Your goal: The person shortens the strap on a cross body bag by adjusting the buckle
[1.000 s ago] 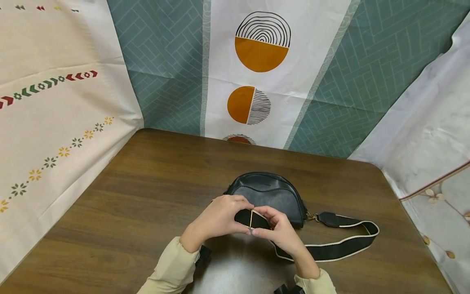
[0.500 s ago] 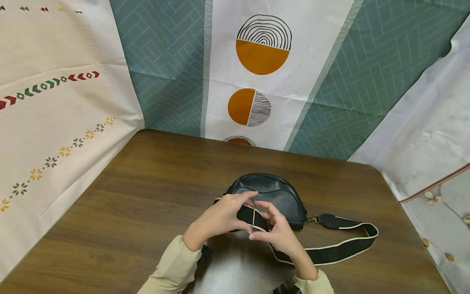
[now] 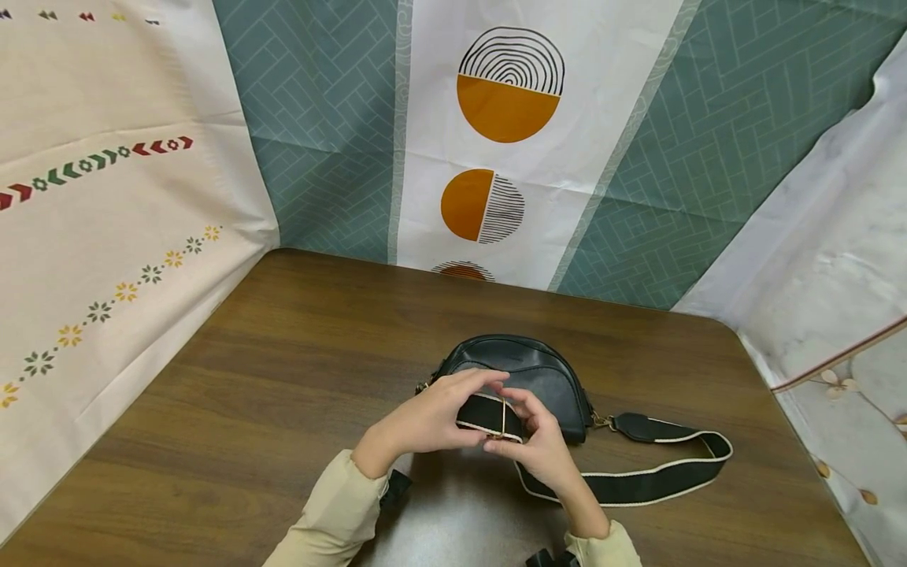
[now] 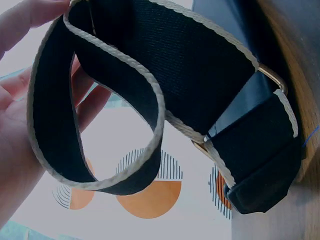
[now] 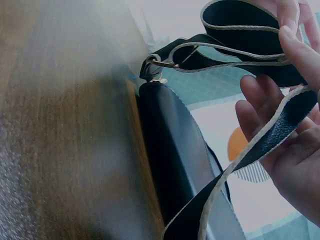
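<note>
A black half-moon handbag (image 3: 546, 394) stands on the table behind both hands. Its black strap (image 3: 489, 415), edged in cream, runs between the hands, with a thin gold slider (image 3: 504, 418) across it. My left hand (image 3: 428, 417) holds the strap left of the slider, thumb below and fingers above. At the slider's right side, my right hand (image 3: 538, 441) pinches the strap between thumb and fingers. The left wrist view shows the strap bowed into a loose loop (image 4: 150, 100) beside a gold ring (image 4: 272, 77). Some fingertips are hidden behind the strap.
The remaining strap (image 3: 659, 482) curves over the table to the right and meets the bag at a gold clasp (image 3: 602, 419). Brown wood tabletop (image 3: 283, 378) surrounds everything. Patterned cloths (image 3: 319, 118) hang behind and at both sides.
The gold slider has shifted a little to the right between the hands. My left fingers have reached farther right above the strap. The bag has stayed in place.
</note>
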